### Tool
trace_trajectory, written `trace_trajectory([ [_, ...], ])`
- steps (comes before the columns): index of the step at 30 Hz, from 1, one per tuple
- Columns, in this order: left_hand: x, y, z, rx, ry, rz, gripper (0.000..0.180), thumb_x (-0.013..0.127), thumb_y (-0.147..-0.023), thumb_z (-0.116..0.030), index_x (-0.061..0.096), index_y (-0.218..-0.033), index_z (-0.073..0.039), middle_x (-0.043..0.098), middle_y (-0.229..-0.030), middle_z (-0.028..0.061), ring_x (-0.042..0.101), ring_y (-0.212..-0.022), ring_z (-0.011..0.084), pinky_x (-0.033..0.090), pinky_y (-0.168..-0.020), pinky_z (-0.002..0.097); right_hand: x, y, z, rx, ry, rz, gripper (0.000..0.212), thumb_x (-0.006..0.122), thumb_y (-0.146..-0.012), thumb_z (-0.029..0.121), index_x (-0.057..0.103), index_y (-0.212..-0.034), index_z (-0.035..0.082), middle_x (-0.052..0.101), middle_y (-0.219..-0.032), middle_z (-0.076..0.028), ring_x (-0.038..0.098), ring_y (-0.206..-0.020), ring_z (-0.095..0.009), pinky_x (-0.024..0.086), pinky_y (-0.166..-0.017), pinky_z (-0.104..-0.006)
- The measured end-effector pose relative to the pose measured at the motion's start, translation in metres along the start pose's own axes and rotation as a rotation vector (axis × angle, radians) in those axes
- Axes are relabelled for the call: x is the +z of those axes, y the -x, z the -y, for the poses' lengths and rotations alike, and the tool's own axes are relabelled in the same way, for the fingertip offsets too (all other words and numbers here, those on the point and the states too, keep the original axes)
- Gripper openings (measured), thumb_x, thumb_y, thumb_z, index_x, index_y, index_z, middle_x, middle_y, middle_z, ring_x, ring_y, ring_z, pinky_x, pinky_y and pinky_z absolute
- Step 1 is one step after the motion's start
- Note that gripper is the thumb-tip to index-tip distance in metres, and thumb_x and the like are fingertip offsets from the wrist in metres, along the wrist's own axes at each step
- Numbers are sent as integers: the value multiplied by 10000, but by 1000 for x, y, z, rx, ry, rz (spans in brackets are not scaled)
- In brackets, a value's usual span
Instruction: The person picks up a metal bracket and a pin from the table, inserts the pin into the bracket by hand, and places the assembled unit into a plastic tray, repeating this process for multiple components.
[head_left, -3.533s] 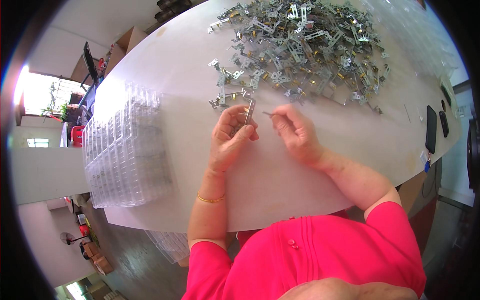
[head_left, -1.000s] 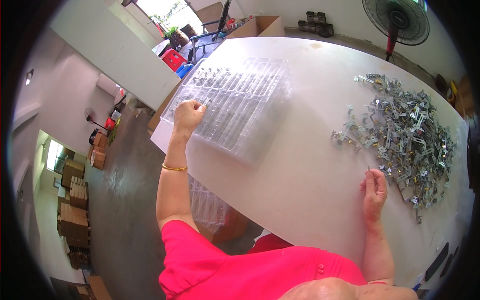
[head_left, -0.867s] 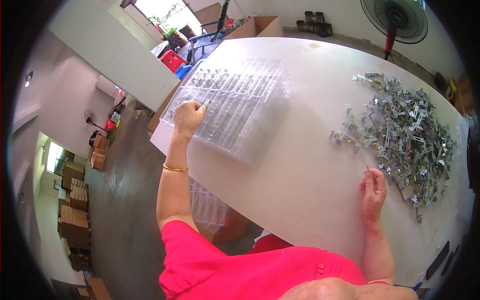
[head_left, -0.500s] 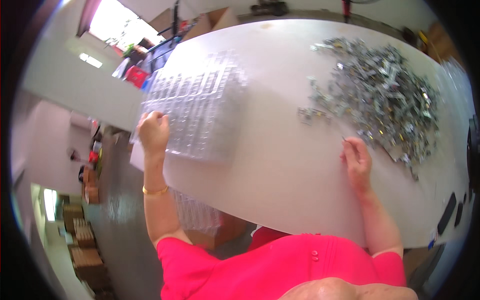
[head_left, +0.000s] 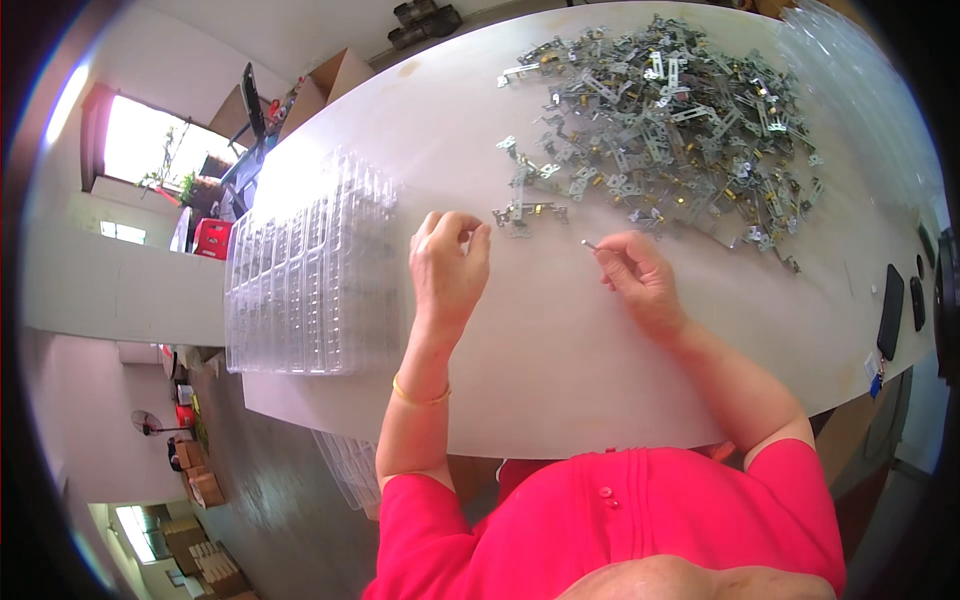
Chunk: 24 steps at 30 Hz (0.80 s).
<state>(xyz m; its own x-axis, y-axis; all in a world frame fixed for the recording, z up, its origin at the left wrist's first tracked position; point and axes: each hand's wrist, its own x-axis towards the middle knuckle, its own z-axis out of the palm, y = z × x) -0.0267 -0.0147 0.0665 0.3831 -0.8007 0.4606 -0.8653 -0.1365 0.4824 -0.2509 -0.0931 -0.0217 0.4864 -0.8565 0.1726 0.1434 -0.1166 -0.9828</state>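
Observation:
My left hand is raised over the table between the clear trays and my right hand. Its fingers curl in toward the thumb; what they hold, if anything, I cannot make out. My right hand pinches a thin metal rod with a pale tip, pointing toward my left hand. Beyond my hands lies a big heap of small metal brackets, silvery with some brass-coloured parts. A few loose metal brackets lie at its near left edge, close to my left hand. Stacked clear plastic trays with rows of compartments stand at the left.
The white table has a curved far edge. Clear plastic bags lie at the far right. A black flat object rests on the right edge. More clear trays are below the near left edge. Cardboard boxes stand on the floor.
My left hand has left the clear trays and moved right, toward my right hand. My right hand still pinches the thin rod, now nearer my left hand. The view has shifted right.

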Motion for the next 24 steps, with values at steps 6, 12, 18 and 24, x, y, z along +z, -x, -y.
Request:
trace_trajectory([
  [6,49,-34,-2,-106,-28,195,166,696,-853,-184,684,-839,-19,658,-847,126,615,-903,292,453,-864,414,2,-1,2,-28,0,3,56,669,-970,109,651,-1002,66,548,-881,2,558,-702,-63,443,-616,-230],
  [12,73,-48,12,-66,-252,176,349,703,-835,-315,692,-906,26,653,-896,189,624,-930,341,483,-876,438,3,-3,2,-58,27,-5,46,679,-952,73,652,-987,60,552,-860,1,514,-681,-75,429,-611,-255],
  [18,76,-55,12,-157,-272,311,366,690,-831,-337,701,-841,28,664,-914,217,627,-960,352,482,-899,439,4,-3,4,-77,42,-7,46,675,-941,45,650,-978,55,557,-862,-4,505,-695,-88,430,-625,-261],
  [24,80,-51,13,-140,-266,239,311,672,-829,-297,705,-820,12,665,-904,197,617,-953,356,478,-900,437,3,-2,3,-59,46,13,45,676,-940,47,648,-973,61,557,-874,-4,503,-699,-94,430,-631,-263],
])
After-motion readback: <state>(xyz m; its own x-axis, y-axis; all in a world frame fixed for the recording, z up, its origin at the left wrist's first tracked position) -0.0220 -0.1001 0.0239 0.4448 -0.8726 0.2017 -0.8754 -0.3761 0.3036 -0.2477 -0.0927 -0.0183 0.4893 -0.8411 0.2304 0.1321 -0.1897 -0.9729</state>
